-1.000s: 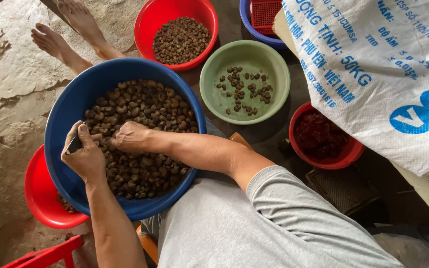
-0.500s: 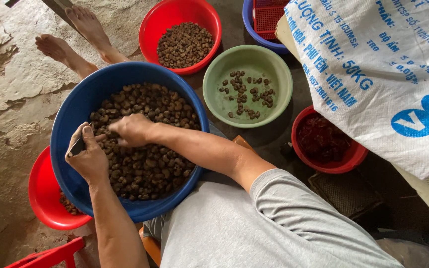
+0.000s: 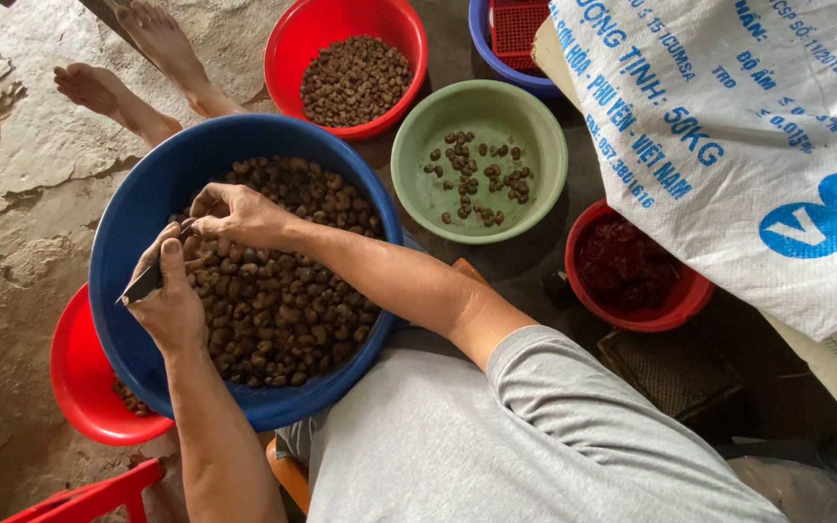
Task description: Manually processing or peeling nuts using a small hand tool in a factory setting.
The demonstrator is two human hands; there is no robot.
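Right hand (image 3: 236,215) now pinching a nut at the knife tip, left hand (image 3: 169,302) still gripping the knife (image 3: 150,279), over blue basin (image 3: 123,261)

Both hands over large blue plastic basin (image 3: 128,291) of brown nuts (image 3: 283,300).
Left hand (image 3: 169,302) grips a small dark-bladed knife (image 3: 147,281) at the basin's left rim; right hand (image 3: 234,215) pinches at the blade tip. Green plastic bowl (image 3: 535,126) and red plastic bowl (image 3: 288,48) stand beyond the far rim.

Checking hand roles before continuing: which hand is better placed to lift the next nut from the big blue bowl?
Probably the right hand: it rests on the brown nuts, while the left hand grips a dark blade.
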